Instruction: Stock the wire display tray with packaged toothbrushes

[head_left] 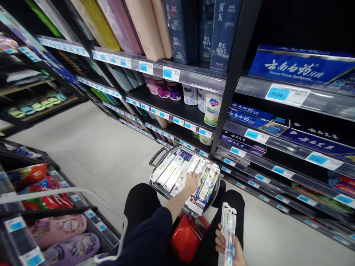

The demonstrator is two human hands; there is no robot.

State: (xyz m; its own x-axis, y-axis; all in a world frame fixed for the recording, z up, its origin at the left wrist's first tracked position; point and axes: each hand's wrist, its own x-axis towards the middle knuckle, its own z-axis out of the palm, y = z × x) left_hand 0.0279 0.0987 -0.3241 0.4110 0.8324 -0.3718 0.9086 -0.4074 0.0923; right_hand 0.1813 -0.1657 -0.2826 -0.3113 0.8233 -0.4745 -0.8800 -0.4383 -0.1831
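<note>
The toothbrush pack [227, 232] in the right hand [229, 247] is clear, glossy plastic over printed card, catching the light along its edge. The packs and boxes [177, 170] under the left hand [192, 181] are smooth printed cardboard, some with shiny blister fronts, lying in a wire metal basket [158, 157] with a dark plastic handle. Beneath it a red container [185, 236] looks like glossy moulded plastic. The shelves [235, 74] are matt black metal, edged with clear plastic strips holding paper price labels [285, 94]. The floor [105, 147] is pale, smooth and faintly reflective. The sleeve [149, 232] is dark, matt cloth.
</note>
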